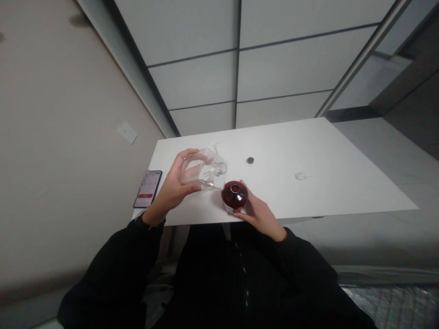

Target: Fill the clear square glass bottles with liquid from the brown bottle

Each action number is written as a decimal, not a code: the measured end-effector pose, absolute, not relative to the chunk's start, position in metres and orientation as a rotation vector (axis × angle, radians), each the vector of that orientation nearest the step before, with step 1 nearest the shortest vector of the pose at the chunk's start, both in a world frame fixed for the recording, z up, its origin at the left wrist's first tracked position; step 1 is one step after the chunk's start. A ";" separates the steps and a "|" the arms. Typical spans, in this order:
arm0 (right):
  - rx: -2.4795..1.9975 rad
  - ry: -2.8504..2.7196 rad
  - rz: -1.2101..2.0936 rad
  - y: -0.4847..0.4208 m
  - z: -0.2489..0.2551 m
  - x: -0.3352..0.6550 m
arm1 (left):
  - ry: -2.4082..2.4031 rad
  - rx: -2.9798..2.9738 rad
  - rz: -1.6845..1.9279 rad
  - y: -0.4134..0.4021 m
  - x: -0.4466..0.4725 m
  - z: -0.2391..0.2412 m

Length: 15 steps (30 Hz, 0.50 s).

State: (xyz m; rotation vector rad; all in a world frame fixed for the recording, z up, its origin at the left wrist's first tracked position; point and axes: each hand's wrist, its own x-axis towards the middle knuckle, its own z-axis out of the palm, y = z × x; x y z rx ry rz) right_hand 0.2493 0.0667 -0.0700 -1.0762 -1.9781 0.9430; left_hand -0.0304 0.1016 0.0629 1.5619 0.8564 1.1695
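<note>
Clear bottle [206, 173] tilted — mouth beside dark-red round container [234, 195].

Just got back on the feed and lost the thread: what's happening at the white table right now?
A person in black sleeves holds a clear glass bottle in the left hand, tipped on its side with its neck toward a dark red round container. The right hand steadies that container at the near edge of the white table. A phone lies at the left, a small dark cap and a pale scrap farther back.
</note>
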 end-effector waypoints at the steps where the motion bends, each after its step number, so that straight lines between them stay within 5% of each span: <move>1: -1.077 -1.979 0.942 0.067 -0.070 0.249 | 0.869 1.576 1.150 0.102 -0.030 0.064; 15: -1.092 -1.977 0.976 0.066 -0.066 0.248 | 1.197 1.808 0.846 0.099 -0.026 0.092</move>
